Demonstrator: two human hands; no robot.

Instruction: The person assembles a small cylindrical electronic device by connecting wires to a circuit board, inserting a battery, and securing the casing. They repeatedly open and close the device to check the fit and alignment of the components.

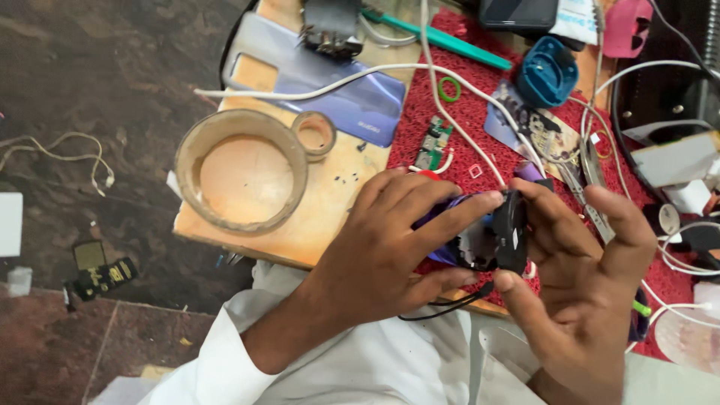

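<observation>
Between both hands, above the near edge of the red mat [480, 112]: one small purple-and-black gadget [487, 232], casing partly open, thin black lead hanging beneath; left hand [390, 240] cups it from behind, right hand [592, 277] pinches its black end between thumb and fingers. Judged light, rigid, fragile at the exposed innards; best held by the outer shell edges. Nearby: green circuit board [431, 144], white cable [450, 112], tape roll [241, 169], blue cap [546, 71], tweezers [592, 187].

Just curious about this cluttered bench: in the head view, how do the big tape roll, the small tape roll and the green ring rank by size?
Largest to smallest:
1. big tape roll
2. small tape roll
3. green ring
</observation>
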